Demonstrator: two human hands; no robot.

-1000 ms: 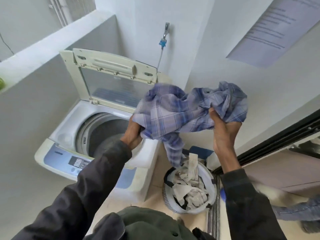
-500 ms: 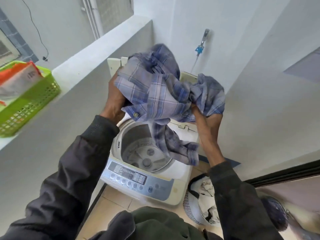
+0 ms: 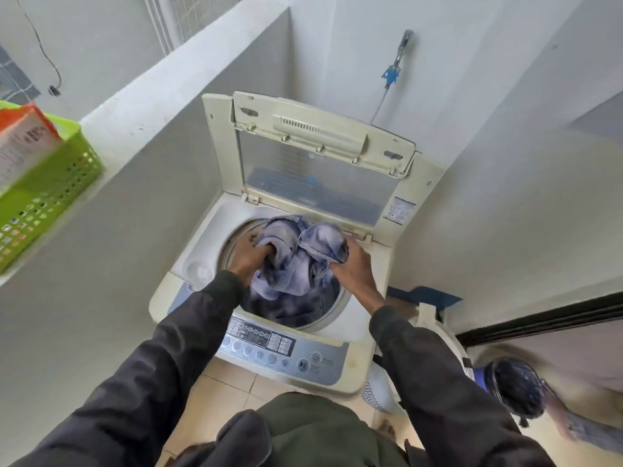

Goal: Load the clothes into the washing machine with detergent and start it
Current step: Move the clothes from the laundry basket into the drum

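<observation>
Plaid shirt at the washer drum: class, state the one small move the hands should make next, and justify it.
Probably push the plaid shirt down and let go. Both the left hand and the right hand grip it, bunched at the mouth of the drum, part of it above the rim, under the raised lid.

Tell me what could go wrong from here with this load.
1. The plaid shirt, gripped by the left hand and right hand, sits bunched at the drum mouth; a fold left over the rim may catch under the lid.
2. The raised lid stands just behind the hands; a knock might drop it.
3. The detergent box lies in the green basket on the ledge, easy to forget.
</observation>
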